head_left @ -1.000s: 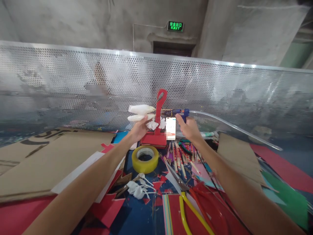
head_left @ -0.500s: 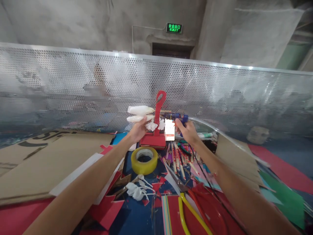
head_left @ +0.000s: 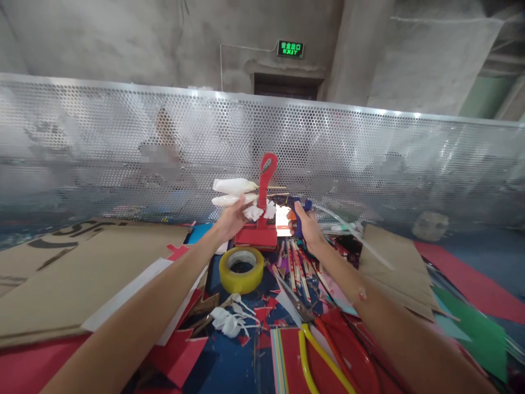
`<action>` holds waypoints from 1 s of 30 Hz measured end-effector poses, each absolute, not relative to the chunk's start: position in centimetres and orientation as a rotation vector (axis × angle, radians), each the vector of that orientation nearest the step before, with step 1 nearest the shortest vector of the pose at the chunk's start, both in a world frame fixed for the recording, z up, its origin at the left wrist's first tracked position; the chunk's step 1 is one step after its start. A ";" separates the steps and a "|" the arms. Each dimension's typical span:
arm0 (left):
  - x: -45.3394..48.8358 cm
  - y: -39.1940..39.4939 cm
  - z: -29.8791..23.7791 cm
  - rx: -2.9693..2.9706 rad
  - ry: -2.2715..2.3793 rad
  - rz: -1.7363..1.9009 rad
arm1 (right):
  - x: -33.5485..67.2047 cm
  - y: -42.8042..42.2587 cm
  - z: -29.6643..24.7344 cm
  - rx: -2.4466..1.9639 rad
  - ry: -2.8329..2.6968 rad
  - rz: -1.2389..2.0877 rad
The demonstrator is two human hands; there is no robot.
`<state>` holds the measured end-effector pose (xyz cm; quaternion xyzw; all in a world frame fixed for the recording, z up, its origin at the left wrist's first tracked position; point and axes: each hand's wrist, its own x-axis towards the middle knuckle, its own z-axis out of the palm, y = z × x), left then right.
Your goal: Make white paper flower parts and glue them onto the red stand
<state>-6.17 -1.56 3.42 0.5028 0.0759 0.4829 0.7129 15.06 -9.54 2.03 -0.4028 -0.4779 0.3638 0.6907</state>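
Glue gun in one hand, white buds at the other

Both hands are up toward the far edge of the table [head_left: 221,364]. The left hand [head_left: 230,223] is closed on the lower bud [head_left: 225,201]; the upper bud [head_left: 233,185] lies just above it, and whether the fingers grip that one too I cannot tell. Thin sticks [head_left: 278,187] run out to the right, level with the buds. The right hand [head_left: 309,225] is clamped around the blue glue gun [head_left: 307,204], its nozzle end facing left and a clear glue stick [head_left: 371,249] trailing from the back.

Between the hands rises a red stand [head_left: 256,236], white scraps [head_left: 253,212] beside its upright. The lit phone [head_left: 283,225] is just right of it. Nearer the table's near edge come the tape [head_left: 241,282], white flowers [head_left: 229,322] and scissors [head_left: 304,314], blades pointing to the far edge. Cardboard [head_left: 102,268] covers the table's left side.
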 end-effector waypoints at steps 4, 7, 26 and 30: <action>-6.2 -1.5 3.4 1.073 0.184 1.079 | 14.7 -9.4 1.8 -0.836 -0.887 1.054; -6.2 -1.3 3.3 1.040 0.187 1.096 | 14.6 -9.6 1.7 -0.805 -0.820 1.170; -6.4 -1.4 3.3 0.976 0.232 1.115 | 12.3 -10.2 2.2 -0.759 -0.638 1.383; -6.3 -1.4 3.3 0.994 0.217 1.128 | 12.4 -10.5 2.5 -0.773 -0.625 1.464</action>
